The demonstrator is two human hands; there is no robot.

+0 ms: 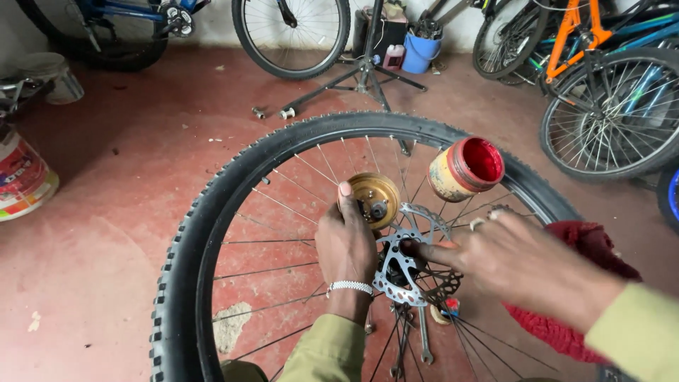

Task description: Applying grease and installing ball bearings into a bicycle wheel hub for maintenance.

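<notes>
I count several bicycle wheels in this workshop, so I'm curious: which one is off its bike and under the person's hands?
The knobby-tyred wheel in the foreground. It has no frame, and the left hand and right hand work at its hub; the others stand mounted along the wall.

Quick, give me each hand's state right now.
Left hand: closed around a small brass-coloured round part at the wheel hub.
Right hand: open, holding nothing, fingers touching the brake disc.
</notes>
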